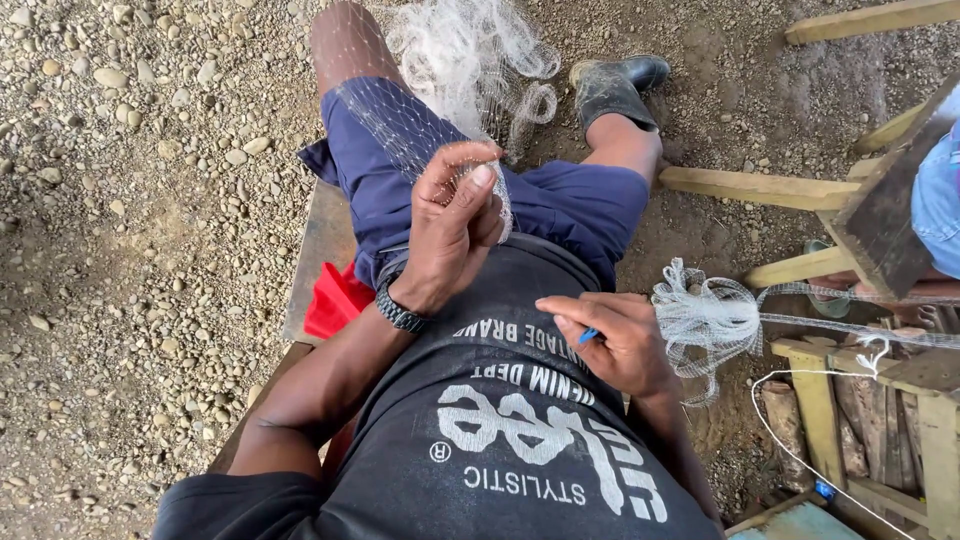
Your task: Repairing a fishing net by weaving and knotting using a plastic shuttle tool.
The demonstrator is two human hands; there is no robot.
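Observation:
I sit on a wooden bench (325, 240) with a thin white fishing net (460, 60) draped over my blue shorts (570, 205). My left hand (455, 225) is raised over my lap and pinches a strand of the net between thumb and fingers. My right hand (615, 340) rests by my belly and is closed on a small blue tool (588, 337), only its tip showing. A bunched part of the net (705, 320) hangs just right of that hand.
Pebbly gravel ground (130, 200) spreads to the left. A red cloth (335, 300) lies on the bench. Wooden planks and a rough wooden frame (860, 210) stand at the right, with another person's blue-clad leg (940, 200) at the edge. A white cord (790, 440) trails there.

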